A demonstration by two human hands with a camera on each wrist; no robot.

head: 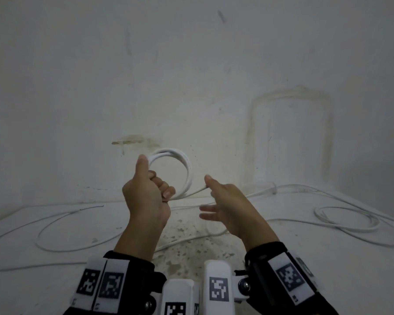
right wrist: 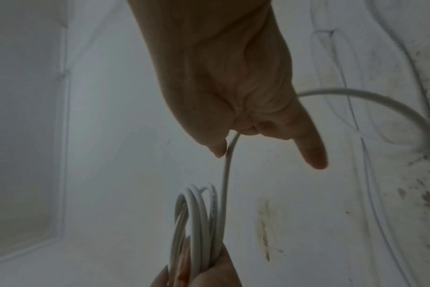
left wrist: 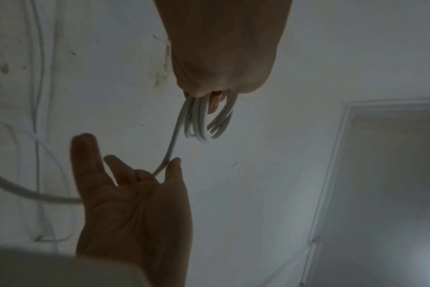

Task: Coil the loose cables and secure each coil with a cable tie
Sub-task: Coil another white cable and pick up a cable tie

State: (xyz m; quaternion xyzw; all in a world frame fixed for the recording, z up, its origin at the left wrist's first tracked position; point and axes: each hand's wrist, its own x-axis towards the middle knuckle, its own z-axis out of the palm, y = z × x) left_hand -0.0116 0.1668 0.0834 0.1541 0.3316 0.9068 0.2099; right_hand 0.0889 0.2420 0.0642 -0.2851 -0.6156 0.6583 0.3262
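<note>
The left hand (head: 146, 196) grips a round coil of thin white cable (head: 182, 164), several turns thick, held upright in the air in front of a stained pale wall (head: 191, 64). Its fingers (head: 166, 189) are curled around the bottom of the coil, and the thumb points up along the coil's left side.

A single strand of the same cable leaves the coil at the bottom and runs to the right hand (head: 228, 208). There it passes between thumb and forefinger, which are closed on it; the other fingers are spread and straight.

More loose white cable (head: 341, 219) lies in wide loops on the speckled white surface (head: 191, 253) beneath both hands, on the left and right.
</note>
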